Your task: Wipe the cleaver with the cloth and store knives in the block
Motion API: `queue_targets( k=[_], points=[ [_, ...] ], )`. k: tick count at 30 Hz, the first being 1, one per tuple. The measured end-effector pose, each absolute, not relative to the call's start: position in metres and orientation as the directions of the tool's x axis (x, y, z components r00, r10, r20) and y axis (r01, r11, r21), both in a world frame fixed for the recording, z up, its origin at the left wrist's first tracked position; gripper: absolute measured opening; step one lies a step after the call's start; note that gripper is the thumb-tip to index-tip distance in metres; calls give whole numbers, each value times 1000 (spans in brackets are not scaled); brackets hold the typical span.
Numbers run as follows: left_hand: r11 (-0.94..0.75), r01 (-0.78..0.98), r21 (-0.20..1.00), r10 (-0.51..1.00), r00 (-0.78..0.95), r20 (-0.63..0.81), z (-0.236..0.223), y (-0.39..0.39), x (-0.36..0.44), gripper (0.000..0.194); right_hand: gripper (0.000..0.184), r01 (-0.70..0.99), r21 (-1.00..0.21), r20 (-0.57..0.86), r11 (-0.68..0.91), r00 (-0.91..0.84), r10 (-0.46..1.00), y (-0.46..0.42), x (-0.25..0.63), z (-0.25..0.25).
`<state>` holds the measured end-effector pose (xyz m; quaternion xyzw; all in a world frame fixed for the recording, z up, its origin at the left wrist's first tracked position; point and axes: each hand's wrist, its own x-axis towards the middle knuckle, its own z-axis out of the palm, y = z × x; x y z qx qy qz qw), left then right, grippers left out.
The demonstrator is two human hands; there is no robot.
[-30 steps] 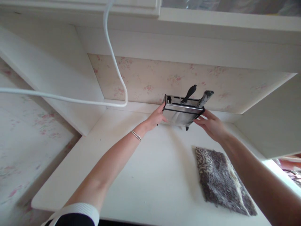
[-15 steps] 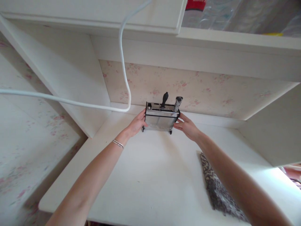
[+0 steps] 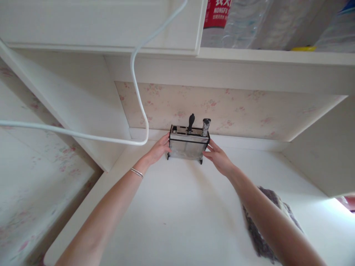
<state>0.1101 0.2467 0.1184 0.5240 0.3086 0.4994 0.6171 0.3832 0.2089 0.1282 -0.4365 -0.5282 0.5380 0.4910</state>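
Since the boxy silver-and-black metal knife holder [image 3: 185, 148] sits lengthwise along the pink-flowered wall [image 3: 166, 107], back of the white table [image 3: 177, 210], left hand [image 3: 158, 150] and right hand [image 3: 220, 159] kinda just clamp opposite ends.

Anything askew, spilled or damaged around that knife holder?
The right-hand handle in the knife holder looks patchy, as if its dark coating has worn. A white cable loops untidily across the view. I see no spill on the white counter.

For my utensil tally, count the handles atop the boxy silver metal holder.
2: a slim black handle midway along the holder, a mottled grey-black handle near its right end.
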Motion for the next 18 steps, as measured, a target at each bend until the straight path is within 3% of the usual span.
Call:
queue_targets(
  k=[6,12,18],
  points=[
    [-100,-240,966,941,293,170,121,246,112,78,67,-49,-999,11,1,-200,980,205,394,137],
    [-231,166,959,965,166,204,126,242,115,64,73,-24,-1000,21,16,-193,981,205,399,129],
    [-249,460,852,957,-17,289,156,259,122,26,70,-34,-997,-67,-68,-27,997,192,398,104]
  ],
)
